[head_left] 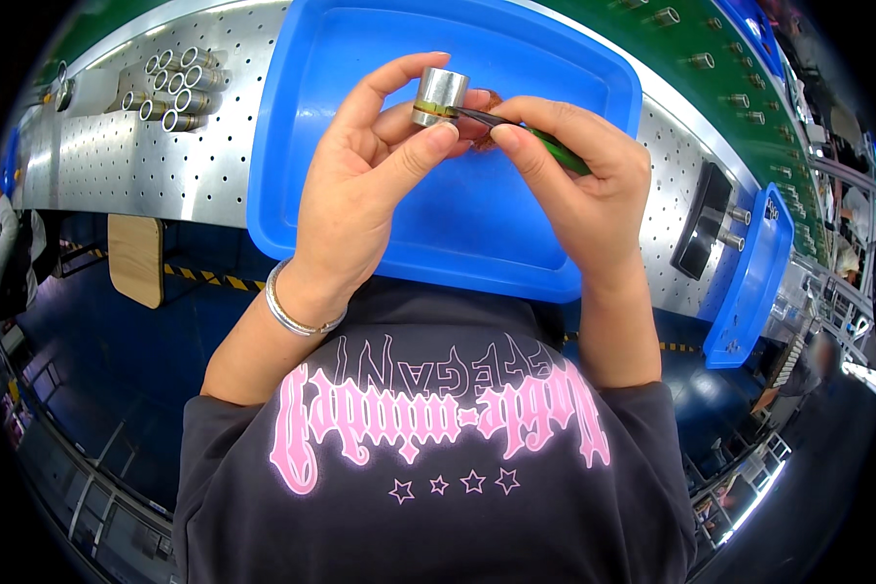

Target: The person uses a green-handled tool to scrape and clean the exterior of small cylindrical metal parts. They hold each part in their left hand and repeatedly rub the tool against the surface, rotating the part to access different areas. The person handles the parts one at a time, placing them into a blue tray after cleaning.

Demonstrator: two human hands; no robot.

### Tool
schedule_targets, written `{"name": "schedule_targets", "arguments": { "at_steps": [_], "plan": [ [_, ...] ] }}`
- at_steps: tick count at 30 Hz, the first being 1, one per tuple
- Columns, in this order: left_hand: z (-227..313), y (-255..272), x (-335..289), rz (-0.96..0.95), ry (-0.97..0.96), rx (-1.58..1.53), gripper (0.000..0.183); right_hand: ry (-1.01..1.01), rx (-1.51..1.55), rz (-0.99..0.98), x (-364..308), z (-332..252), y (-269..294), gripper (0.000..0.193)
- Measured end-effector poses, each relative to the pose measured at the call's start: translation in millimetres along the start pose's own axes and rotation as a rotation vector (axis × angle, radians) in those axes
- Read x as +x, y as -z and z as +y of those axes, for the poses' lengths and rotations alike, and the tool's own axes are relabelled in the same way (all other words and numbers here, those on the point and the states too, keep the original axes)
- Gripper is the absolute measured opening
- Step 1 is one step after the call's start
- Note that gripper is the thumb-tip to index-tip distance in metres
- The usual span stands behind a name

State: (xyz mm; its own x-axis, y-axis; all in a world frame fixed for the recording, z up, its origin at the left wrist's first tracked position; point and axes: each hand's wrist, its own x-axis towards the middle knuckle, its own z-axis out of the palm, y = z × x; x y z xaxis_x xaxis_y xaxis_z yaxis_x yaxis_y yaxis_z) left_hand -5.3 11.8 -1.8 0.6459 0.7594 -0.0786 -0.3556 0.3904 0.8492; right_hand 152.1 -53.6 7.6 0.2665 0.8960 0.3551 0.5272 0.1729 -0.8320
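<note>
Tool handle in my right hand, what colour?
The tool handle is green, shown in the head view.

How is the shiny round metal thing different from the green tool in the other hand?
The metal cylinder is short and wide; the tool is slim. The cylinder is silver with a yellowish band; the tool is dark-tipped and partly green. The left hand holds the cylinder; the right hand holds the tool. Both are above the blue tray.

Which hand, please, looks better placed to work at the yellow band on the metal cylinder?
Probably the right hand: it holds the green-handled tool, whose dark tip is at the yellow band, while the left hand grips the metal cylinder.
</note>
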Motion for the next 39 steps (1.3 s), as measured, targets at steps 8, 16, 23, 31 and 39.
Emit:
{"name": "schedule_targets", "arguments": {
  "at_steps": [8,16,23,31,39],
  "plan": [
    [-2.0,0.5,-0.7,-0.004,-0.091,0.361,0.045,-0.253,0.207,-0.096,6.6,-9.3,-0.4,0.015],
    [10.3,5.7,2.7,-0.087,0.235,-0.063,0.051,-0.39,0.661,-0.192,7.7,2.6,3.3,0.014],
    [4.6,8.2,2.3,-0.095,0.14,0.048,0.051,-0.363,0.553,-0.094,6.2,-5.0,1.0,0.013],
    [0.4,4.0,0.9,0.006,-0.097,0.227,0.044,0.002,0.078,-0.038,1.9,-7.8,-4.6,0.015],
    [-6.3,5.8,0.9,0.019,-0.244,0.451,0.043,0.097,-0.072,-0.049,1.5,-12.6,-4.8,0.021]
  ]
}}
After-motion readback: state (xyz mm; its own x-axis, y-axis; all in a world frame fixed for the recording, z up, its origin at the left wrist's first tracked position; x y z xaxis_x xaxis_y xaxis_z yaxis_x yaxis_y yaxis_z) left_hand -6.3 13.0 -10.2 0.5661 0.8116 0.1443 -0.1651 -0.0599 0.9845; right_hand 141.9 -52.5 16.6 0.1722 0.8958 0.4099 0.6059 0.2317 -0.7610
